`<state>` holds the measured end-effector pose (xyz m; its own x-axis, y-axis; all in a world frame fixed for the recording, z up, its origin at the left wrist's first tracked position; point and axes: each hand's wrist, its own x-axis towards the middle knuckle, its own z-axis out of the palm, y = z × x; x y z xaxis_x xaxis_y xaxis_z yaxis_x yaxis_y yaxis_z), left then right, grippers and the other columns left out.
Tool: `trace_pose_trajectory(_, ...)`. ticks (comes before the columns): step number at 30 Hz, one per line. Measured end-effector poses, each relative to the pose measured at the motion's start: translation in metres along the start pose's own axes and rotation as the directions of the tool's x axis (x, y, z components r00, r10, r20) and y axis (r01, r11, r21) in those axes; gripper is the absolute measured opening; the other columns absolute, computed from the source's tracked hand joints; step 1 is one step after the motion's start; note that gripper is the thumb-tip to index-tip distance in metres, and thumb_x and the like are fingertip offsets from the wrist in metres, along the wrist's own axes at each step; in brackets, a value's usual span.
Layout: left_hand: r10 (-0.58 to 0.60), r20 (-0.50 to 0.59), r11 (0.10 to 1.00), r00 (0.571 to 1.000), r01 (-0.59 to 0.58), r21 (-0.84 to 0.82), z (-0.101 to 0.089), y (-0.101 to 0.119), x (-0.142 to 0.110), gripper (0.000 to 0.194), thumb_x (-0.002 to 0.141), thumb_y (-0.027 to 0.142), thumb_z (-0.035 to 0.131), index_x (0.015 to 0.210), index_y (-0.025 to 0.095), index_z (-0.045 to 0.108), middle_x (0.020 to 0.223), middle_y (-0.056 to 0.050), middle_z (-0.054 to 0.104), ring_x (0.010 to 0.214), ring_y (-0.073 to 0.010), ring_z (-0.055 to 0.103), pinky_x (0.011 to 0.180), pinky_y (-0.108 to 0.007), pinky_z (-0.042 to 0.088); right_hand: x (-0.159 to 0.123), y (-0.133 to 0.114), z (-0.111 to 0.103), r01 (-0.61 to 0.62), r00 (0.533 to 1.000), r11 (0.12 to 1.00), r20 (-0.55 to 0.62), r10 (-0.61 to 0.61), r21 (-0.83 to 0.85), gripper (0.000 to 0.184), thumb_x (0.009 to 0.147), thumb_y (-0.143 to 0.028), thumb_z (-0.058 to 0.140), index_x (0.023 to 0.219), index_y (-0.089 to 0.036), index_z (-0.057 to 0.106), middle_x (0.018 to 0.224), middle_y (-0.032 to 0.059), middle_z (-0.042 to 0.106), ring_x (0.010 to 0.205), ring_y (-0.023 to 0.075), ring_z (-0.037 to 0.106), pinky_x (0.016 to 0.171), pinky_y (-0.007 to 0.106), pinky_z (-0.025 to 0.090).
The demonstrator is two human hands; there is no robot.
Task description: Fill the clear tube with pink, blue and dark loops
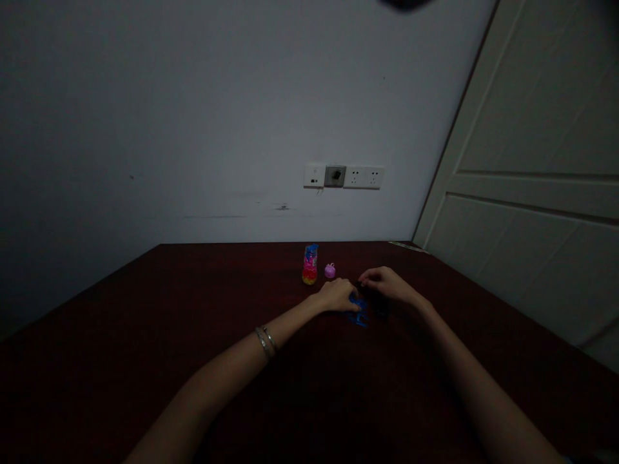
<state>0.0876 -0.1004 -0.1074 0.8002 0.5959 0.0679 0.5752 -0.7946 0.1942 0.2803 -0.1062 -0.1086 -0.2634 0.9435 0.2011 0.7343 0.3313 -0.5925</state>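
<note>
On the dark red-brown table, my left hand [338, 295] is curled with its thumb and fingers round some small blue pieces [358, 316]. More of these blue pieces lie on the tabletop just under and beside the fingertips; their exact shape is too dim to make out. To the right, my right hand [385, 282] is bent down with its fingertips pinched together close to the table. Whatever those fingers hold, if anything, is too dark to tell. Behind my left hand stands a clear bottle [310, 264] filled with blue, pink, red and yellow layers. A pink cap with a loop [330, 270] rests beside it.
The table [232, 277] meets a pale wall [217, 116] at its far edge. A row of sockets [364, 177] is set in the wall above. A white panelled door [527, 187] stands along the right side. The room is dim.
</note>
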Motion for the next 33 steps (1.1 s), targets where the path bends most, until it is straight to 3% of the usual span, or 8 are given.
trace_pose_trajectory(5,-0.018,0.056,1.0,0.998,0.017,0.015,0.0,0.004,0.002,0.025,0.07,0.03,0.055,0.092,0.022,0.062,0.093,-0.004,0.063,0.085,-0.0191,0.058,0.068,-0.025,0.044,-0.001,-0.001,0.0,0.01,0.999,0.999,-0.039,-0.011,-0.038,0.023,0.072,-0.021,0.048,0.083,-0.015,0.066,0.08,0.0048,0.068,0.072,0.0162,0.06,0.065,0.025,0.045)
trace_pose_trajectory(10,-0.02,0.042,1.0,0.999,0.019,0.009,-0.003,0.002,-0.003,0.02,0.069,0.025,0.055,0.086,0.02,0.064,0.084,-0.005,0.064,0.077,-0.0176,0.059,0.064,-0.024,0.044,-0.001,-0.003,0.001,0.02,0.998,0.999,-0.052,-0.022,-0.044,0.023,0.072,-0.019,0.048,0.083,-0.015,0.066,0.081,0.0055,0.068,0.073,0.0169,0.061,0.067,0.026,0.045)
trace_pose_trajectory(21,0.071,-0.05,0.958,0.996,-0.082,-0.275,-0.005,-0.024,-0.004,0.025,0.071,0.018,0.054,0.092,0.014,0.067,0.083,-0.004,0.067,0.07,-0.0112,0.058,0.066,-0.019,0.043,-0.004,-0.014,0.003,0.039,0.999,0.998,-0.029,-0.041,-0.053,0.023,0.072,-0.019,0.048,0.084,-0.016,0.067,0.083,0.0054,0.068,0.076,0.0171,0.061,0.069,0.026,0.046)
trace_pose_trajectory(26,0.073,-0.11,0.93,0.991,-0.108,-0.351,-0.008,-0.025,-0.004,0.025,0.072,0.02,0.054,0.093,0.014,0.068,0.085,-0.004,0.068,0.073,-0.0115,0.059,0.068,-0.02,0.043,-0.004,-0.016,0.002,0.049,0.999,0.997,-0.019,-0.05,-0.065,0.022,0.072,-0.02,0.048,0.082,-0.016,0.067,0.083,0.0054,0.068,0.075,0.0173,0.06,0.069,0.027,0.045)
trace_pose_trajectory(29,0.058,-0.153,0.928,0.987,-0.109,-0.357,-0.02,-0.021,-0.004,0.025,0.072,0.02,0.055,0.092,0.013,0.068,0.083,-0.004,0.068,0.072,-0.0119,0.058,0.068,-0.022,0.043,-0.005,-0.018,0.001,0.046,0.999,0.997,-0.007,-0.046,-0.068,0.022,0.072,-0.02,0.048,0.083,-0.016,0.067,0.083,0.005,0.068,0.075,0.0175,0.06,0.07,0.028,0.045)
trace_pose_trajectory(33,-0.018,-0.217,0.915,0.976,-0.071,-0.398,-0.058,-0.027,-0.006,0.024,0.071,0.021,0.056,0.09,0.013,0.068,0.083,-0.006,0.068,0.072,-0.0124,0.058,0.067,-0.023,0.043,-0.005,-0.018,0.0,0.032,0.999,0.998,-0.002,-0.032,-0.054,0.022,0.073,-0.021,0.048,0.083,-0.016,0.067,0.082,0.0051,0.068,0.073,0.0174,0.06,0.069,0.028,0.046)
